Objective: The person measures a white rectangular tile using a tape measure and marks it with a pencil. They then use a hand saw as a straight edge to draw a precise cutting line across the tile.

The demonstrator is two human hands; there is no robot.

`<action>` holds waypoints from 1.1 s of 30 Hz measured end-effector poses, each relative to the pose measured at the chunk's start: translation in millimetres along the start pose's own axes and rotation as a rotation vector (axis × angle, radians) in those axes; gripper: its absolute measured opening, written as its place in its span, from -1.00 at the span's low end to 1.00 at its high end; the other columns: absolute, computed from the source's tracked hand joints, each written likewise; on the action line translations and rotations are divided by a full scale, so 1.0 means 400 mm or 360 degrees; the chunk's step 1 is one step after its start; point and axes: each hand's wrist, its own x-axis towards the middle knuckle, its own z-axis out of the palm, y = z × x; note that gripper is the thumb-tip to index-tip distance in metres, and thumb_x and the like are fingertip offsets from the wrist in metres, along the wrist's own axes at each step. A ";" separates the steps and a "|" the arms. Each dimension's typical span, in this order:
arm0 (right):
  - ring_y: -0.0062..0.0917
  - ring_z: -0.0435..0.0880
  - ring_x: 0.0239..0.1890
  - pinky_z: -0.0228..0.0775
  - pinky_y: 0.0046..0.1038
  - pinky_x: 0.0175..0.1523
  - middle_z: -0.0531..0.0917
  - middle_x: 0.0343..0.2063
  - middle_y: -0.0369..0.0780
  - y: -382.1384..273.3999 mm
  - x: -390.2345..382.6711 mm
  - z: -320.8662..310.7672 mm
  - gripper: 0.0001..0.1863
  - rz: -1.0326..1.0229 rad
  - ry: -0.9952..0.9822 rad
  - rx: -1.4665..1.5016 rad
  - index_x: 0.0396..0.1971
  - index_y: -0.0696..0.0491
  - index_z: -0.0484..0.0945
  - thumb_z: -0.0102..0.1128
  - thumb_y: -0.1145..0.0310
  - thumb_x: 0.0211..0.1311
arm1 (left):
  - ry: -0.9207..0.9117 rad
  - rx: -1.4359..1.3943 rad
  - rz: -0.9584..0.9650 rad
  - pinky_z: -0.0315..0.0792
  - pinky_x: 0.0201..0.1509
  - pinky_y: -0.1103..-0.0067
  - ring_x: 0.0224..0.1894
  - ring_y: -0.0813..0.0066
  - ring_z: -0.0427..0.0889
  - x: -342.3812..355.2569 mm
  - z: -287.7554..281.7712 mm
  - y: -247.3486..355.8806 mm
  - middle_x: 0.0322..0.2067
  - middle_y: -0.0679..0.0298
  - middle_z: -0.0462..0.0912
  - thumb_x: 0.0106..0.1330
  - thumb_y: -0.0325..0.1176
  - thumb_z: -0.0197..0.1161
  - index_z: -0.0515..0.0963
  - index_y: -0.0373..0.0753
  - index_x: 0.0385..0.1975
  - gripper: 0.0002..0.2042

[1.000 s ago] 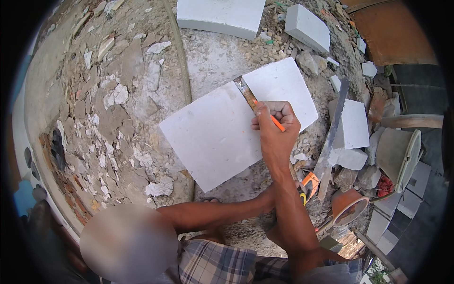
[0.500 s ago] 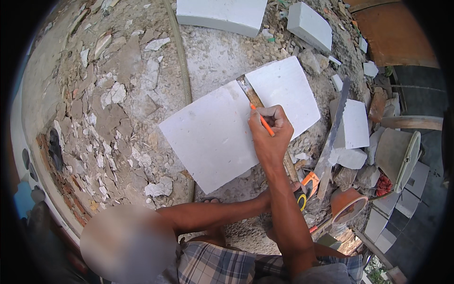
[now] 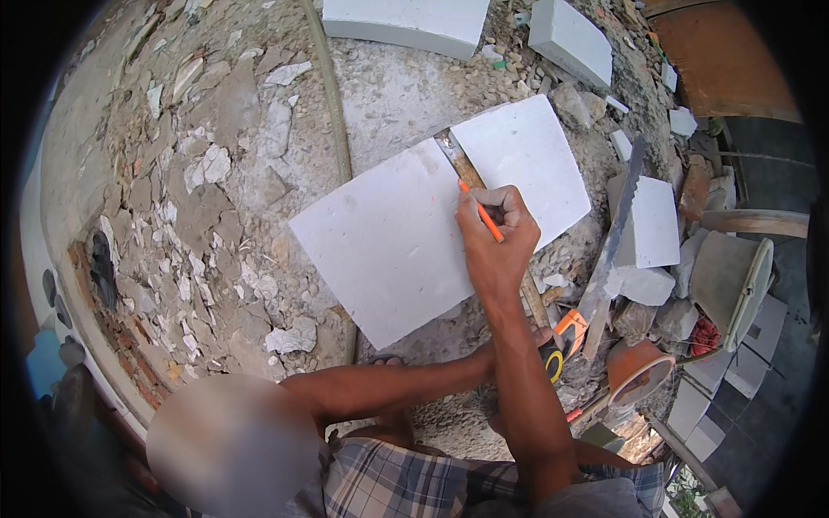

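Observation:
A broad white block (image 3: 380, 233) lies flat on the rubble in front of me. Across its face runs a worn, brownish measuring tape blade (image 3: 467, 167), its metal end at the block's far edge. My right hand (image 3: 505, 226) pinches an orange pencil (image 3: 490, 222), whose tip touches or nearly touches the block right beside the tape's left edge. Mostly hidden behind my right forearm, my left hand (image 3: 541, 337) grips the black and yellow tape measure case (image 3: 553, 363) at the block's near side.
A handsaw (image 3: 618, 233) leans at the right, beside a smaller white block (image 3: 652, 224). More white blocks (image 3: 406, 22) lie at the far side. An orange pot (image 3: 630, 371) and a pale bucket (image 3: 730, 272) stand right. A hose (image 3: 332, 104) crosses the broken ground.
The view has shifted slightly. My right hand still pinches the pencil beside the tape, its tip now slightly nearer the tape's metal end. My left hand keeps its grip on the case.

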 end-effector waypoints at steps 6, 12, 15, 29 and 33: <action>-0.75 0.59 -0.49 0.46 -0.57 -0.36 0.73 -0.54 -0.27 0.015 0.003 -0.004 -0.85 0.0023 0.0006 0.0042 -0.37 0.24 0.66 0.39 0.46 0.26 | 0.0051 0.0016 0.0002 0.41 -0.41 0.49 -0.44 0.61 0.49 -0.043 0.030 0.037 -0.46 0.45 0.49 0.38 0.05 0.48 0.49 -0.09 -0.36 -0.61; -0.76 0.58 -0.48 0.47 -0.58 -0.35 0.72 -0.54 -0.29 0.017 0.005 -0.004 -0.86 0.0006 -0.0009 0.0049 -0.38 0.24 0.67 0.40 0.46 0.25 | 0.0004 -0.0011 0.0047 0.40 -0.41 0.49 -0.44 0.62 0.49 -0.029 0.019 0.024 -0.45 0.45 0.51 0.39 0.03 0.48 0.50 -0.10 -0.35 -0.63; -0.75 0.59 -0.48 0.48 -0.58 -0.34 0.73 -0.54 -0.28 0.023 0.005 -0.009 -0.87 0.0016 0.0005 0.0046 -0.38 0.23 0.68 0.41 0.47 0.24 | -0.0020 -0.0021 0.0051 0.41 -0.40 0.49 -0.43 0.62 0.50 -0.029 0.021 0.022 -0.44 0.44 0.52 0.39 0.03 0.47 0.50 -0.11 -0.35 -0.63; -0.80 0.56 -0.47 0.43 -0.65 -0.35 0.69 -0.53 -0.31 0.012 -0.063 -0.016 -0.89 -0.0063 -0.0084 0.0175 -0.37 0.16 0.61 0.41 0.52 0.29 | 0.0094 0.0260 0.0070 0.35 -0.40 0.62 -0.38 0.75 0.43 -0.010 0.015 0.014 -0.42 0.50 0.48 0.48 0.13 0.34 0.60 -0.18 -0.17 -0.58; -0.84 0.49 -0.46 0.36 -0.70 -0.34 0.65 -0.50 -0.36 0.003 -0.070 -0.002 -0.88 -0.0022 -0.0106 0.0129 -0.37 0.14 0.60 0.39 0.52 0.33 | 0.0100 0.0372 0.0090 0.46 -0.31 0.67 -0.33 0.75 0.56 -0.007 0.014 0.008 -0.31 0.47 0.64 0.52 0.10 0.29 0.66 -0.21 -0.05 -0.57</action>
